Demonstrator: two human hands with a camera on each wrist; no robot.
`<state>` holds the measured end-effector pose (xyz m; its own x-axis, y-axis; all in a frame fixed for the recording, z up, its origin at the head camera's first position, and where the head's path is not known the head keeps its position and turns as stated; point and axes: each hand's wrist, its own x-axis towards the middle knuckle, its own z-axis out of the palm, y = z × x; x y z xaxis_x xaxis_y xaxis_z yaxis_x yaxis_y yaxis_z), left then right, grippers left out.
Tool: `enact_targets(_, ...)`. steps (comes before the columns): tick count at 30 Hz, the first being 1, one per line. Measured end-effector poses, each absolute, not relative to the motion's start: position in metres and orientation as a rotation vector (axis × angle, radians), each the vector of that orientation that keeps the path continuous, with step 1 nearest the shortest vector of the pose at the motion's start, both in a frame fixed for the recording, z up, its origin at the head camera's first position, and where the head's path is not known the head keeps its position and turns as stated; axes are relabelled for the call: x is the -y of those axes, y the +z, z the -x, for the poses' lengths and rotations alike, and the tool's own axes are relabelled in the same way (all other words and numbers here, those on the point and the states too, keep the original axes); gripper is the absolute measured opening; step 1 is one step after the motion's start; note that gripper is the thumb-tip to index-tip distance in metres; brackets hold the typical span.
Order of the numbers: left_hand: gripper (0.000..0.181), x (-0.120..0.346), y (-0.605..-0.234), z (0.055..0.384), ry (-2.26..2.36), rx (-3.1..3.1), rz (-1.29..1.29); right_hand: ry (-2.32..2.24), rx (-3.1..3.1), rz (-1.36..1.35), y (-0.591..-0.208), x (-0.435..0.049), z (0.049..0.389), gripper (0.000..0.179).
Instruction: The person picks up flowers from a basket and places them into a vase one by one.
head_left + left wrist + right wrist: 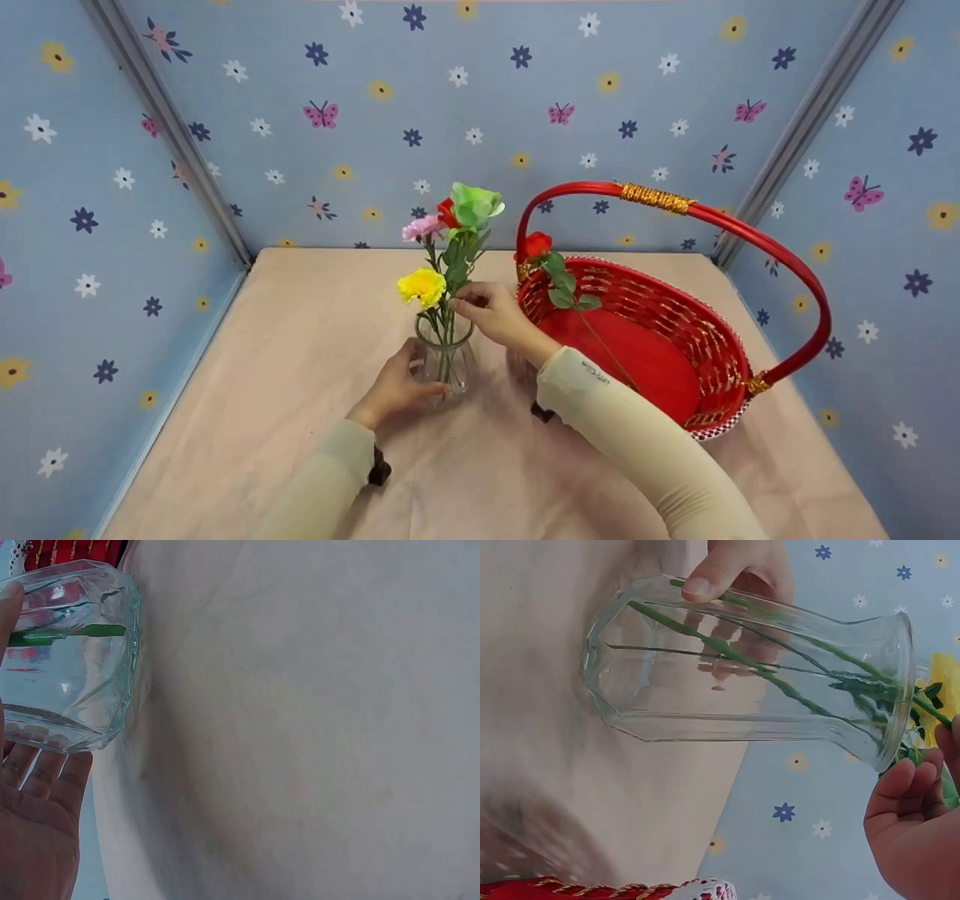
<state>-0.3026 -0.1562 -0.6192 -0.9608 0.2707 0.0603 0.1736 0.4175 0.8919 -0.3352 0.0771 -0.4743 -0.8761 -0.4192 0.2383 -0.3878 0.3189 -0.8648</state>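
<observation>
A clear glass vase [461, 371] stands on the cloth with several flower stems inside. My left hand [396, 386] holds its lower part, thumb on the near side and fingers behind the glass, as the right wrist view shows. Just above the rim, my right hand [499, 315] pinches a green stem [932, 711] between thumb and fingers; which bloom it bears is unclear. Over the vase are a yellow flower [421, 288], a pink flower [422, 227], a green flower [478, 206] and a red flower [447, 214] partly hidden behind the green one.
Right of the vase sits a red woven basket [709, 330] with a tall arched handle [780, 255]. A red rose [537, 246] leans over its left rim, stem lying inside. Pale cloth [315, 322] covers the table; patterned blue panels [420, 112] enclose the back and sides.
</observation>
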Motion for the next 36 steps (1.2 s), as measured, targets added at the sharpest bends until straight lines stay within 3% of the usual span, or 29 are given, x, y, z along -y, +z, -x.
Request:
enact_targets(10,0.083,0.155,-0.618,0.302,1.621,-2.568,-0.423,-1.684,-2.561,0.595,-0.477,-0.082,0.336,0.012)
enact_targets(28,0.083,0.156,-0.621,0.305,1.593,-2.625,-0.464,-1.673,-2.604,0.431,-0.483,-0.112,0.334,0.032)
enact_targets(36,0.085,0.155,-0.621,0.304,1.557,-2.647,-0.457,-1.692,-2.58,0.387,-0.485,-0.135,0.334,0.023)
